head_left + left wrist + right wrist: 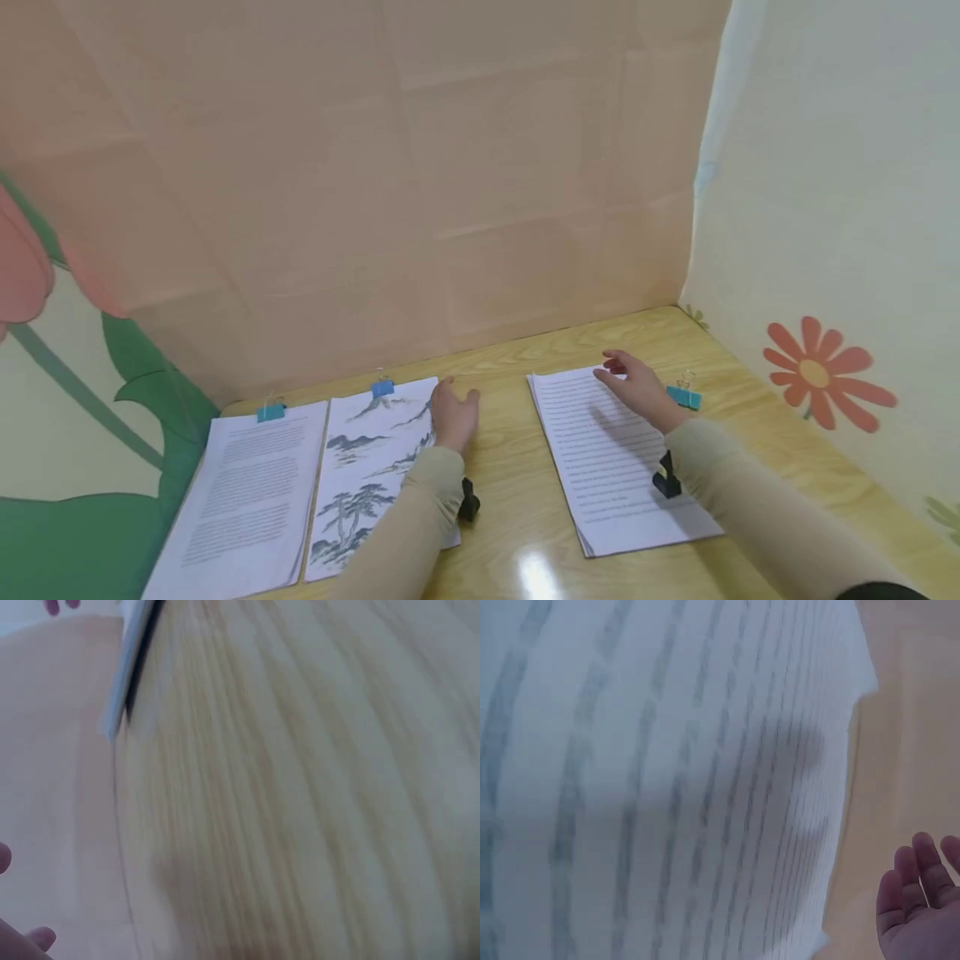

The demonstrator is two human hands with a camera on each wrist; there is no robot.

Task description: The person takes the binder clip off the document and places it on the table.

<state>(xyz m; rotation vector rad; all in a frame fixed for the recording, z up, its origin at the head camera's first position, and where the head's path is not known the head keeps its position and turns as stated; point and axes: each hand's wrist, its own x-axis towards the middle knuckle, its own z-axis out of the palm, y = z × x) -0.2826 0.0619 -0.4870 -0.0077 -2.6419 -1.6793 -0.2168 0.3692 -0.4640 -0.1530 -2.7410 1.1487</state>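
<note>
On the right of the table lies a stack of printed paper [600,467], its sheets slightly uneven at the lower left corner. My right hand [636,387] hovers over its top part, fingers loosely bent and holding nothing; in the right wrist view the same hand [922,907] shows its fingers apart from the page. My left hand [454,417] is beside the right edge of a stack topped with an ink landscape [360,483], thumb spread from the fingers, nothing gripped. Whether it touches that edge I cannot tell. A blue binder clip [382,388] sits on the landscape stack's top edge.
Left of the landscape is another printed stack [240,500] with a teal binder clip [271,412]. A loose-looking teal binder clip [684,397] lies right of my right hand. Bare wooden table [510,467] separates the stacks. A brown covering [420,183] stands behind.
</note>
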